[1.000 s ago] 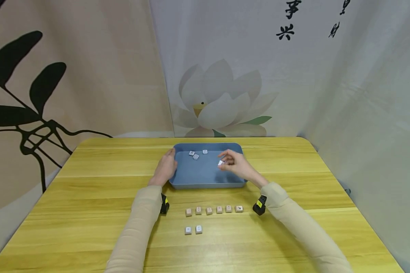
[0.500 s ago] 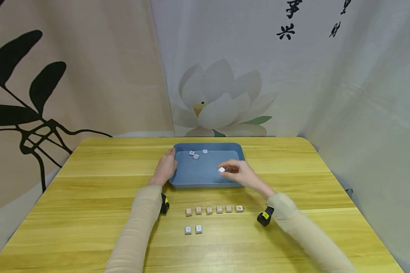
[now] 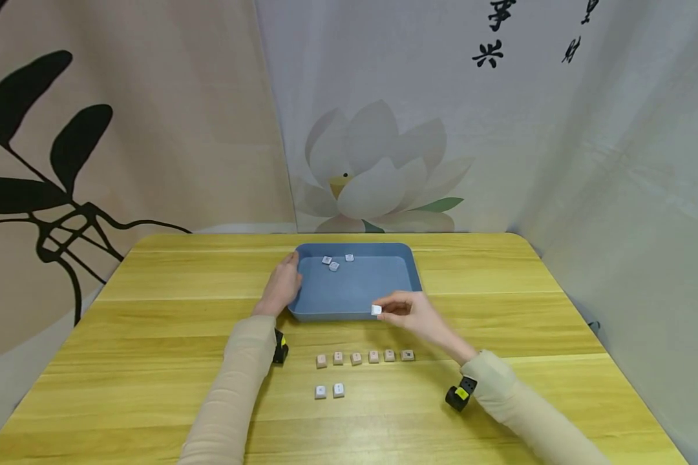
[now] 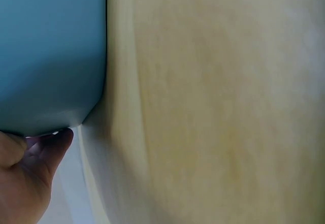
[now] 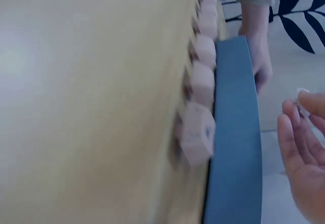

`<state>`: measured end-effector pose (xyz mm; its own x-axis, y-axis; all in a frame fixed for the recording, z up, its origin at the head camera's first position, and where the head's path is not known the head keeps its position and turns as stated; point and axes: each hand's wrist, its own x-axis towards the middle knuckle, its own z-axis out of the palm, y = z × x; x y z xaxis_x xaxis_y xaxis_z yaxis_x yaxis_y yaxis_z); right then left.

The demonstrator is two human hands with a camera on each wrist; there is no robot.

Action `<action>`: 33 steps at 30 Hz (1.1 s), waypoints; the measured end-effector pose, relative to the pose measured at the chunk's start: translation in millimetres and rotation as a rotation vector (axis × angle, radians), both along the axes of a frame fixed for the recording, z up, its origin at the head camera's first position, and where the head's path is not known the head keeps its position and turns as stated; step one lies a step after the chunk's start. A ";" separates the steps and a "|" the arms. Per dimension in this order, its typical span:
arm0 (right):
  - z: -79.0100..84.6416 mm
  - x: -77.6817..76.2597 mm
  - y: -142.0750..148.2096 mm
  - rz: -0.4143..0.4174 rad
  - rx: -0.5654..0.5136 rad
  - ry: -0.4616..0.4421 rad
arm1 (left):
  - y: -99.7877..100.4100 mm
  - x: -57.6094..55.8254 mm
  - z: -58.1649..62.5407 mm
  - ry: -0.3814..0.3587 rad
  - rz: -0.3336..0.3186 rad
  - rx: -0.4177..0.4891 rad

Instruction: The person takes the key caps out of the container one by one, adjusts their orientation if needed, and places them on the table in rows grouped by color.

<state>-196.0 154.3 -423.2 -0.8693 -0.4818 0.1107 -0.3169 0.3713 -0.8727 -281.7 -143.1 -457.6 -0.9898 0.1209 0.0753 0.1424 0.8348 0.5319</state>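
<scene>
A blue tray (image 3: 355,294) lies toward the back of the wooden table. At its left side my left hand (image 3: 280,284) grips the rim; in the left wrist view the thumb and a finger (image 4: 61,142) meet the tray's edge. My right hand (image 3: 415,315) pinches a white keycap (image 3: 376,310) between thumb and fingertips, over the tray's front right edge. Inside the tray, near its back left, lie three white keycaps (image 3: 334,266). In the right wrist view the pinched keycap (image 5: 303,90) is partly hidden by the fingers.
In front of the tray runs a row of several pale pink keycaps (image 3: 356,360), large in the right wrist view. Two white keycaps (image 3: 338,390) sit nearer the front, below the row's left end. Printed curtains (image 3: 209,129) hang behind the table (image 3: 169,290).
Holding the white keycap, my right hand has moved from over the tray's right half toward the front edge. The left hand stays at the rim.
</scene>
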 end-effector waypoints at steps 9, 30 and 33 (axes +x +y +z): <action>-8.3 27.3 -3.0 0.036 0.028 0.009 | 0.6 -0.3 -0.8 -0.008 0.004 -0.004; -18.8 77.1 -29.9 0.129 0.186 -0.020 | 1.4 -0.7 -1.1 0.008 -0.003 -0.008; -20.6 77.6 -32.9 0.136 0.197 -0.010 | 1.5 0.3 -0.5 0.010 -0.005 -0.008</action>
